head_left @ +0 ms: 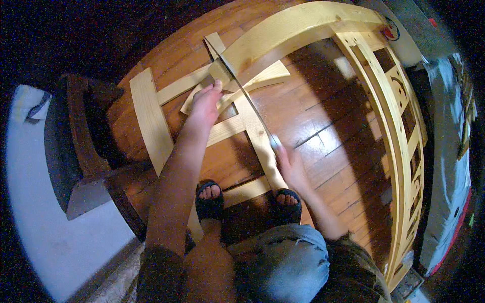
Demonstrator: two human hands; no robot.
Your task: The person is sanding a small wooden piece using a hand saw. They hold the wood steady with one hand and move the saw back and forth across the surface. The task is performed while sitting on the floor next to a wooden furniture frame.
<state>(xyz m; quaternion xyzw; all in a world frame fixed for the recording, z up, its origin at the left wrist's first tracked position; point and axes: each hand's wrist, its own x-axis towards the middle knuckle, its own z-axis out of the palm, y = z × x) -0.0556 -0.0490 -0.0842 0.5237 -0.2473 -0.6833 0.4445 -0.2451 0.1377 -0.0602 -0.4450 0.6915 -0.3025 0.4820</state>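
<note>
In the head view, a person is sawing wood over a shiny brown floor (323,113). The fingers of the right hand (289,162) are curled tight around the near end of a saw (247,94). Some of them are hidden, but the hand has hold of it. The thin blade runs from that hand to the far left, and its tip is well away from those fingers.

The blade lies across a big, curved, yellow board (303,22), close to the board's left end. The fingers of the left hand (205,104) grip that end, just left of the blade. The thumb is on top of the wood, and I cannot see where all the other fingers go. The long part of the board bends away to the far right.

Under and around the hands, a flat wooden frame (150,118) rests on the floor. Two feet in black sandals (210,208) are at its near side, below the hands. One knee in blue jeans (285,262) is nearest.

On the right is a tall wooden frame (386,126) with holes cut in it. The far end of the curved board meets its top. On the left is some dark brown wooden furniture (81,129), with something big and white (30,202) beside it.
</note>
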